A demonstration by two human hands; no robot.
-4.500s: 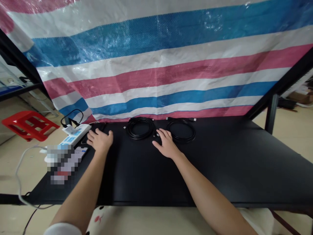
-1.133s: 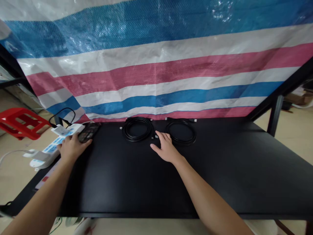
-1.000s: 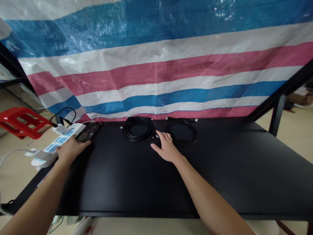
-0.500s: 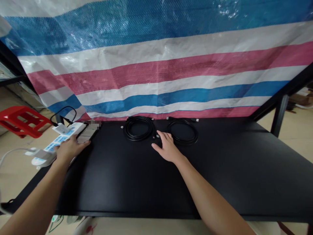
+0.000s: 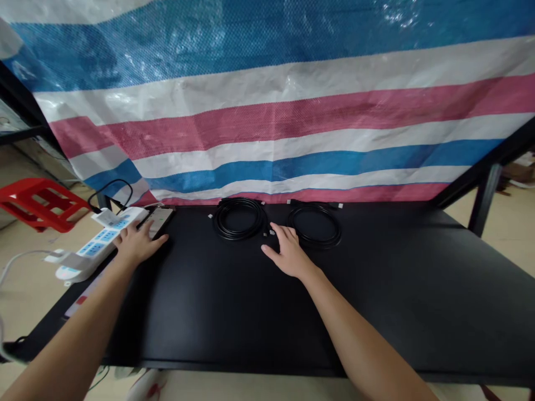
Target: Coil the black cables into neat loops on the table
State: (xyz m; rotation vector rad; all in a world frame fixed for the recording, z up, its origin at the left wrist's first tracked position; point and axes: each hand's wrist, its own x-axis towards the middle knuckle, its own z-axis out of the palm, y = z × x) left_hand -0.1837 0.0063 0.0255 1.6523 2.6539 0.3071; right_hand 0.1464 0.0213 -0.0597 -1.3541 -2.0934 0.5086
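Head view: could bump the phone (image 5: 162, 219) against the power strip (image 5: 94, 248) with a careless sweep of the left hand (image 5: 141, 243), given so little room between. Might also snag a loose connector (image 5: 272, 232) under the fingertips of the right hand (image 5: 288, 252), pulling the left coil (image 5: 240, 236) or right coil (image 5: 321, 244) out of shape; can't tell which of the 2 to blame for that end.

Placement: phone screen up on the counter (image 5: 234, 312), just ahead of left hand, partly covered by fingers. Left hand unclenched, fingers spread; can't confirm contact. Right hand loosely curled, nothing visibly gripped. Connector just beside fingertips, left coil ahead-left, right coil ahead-right.
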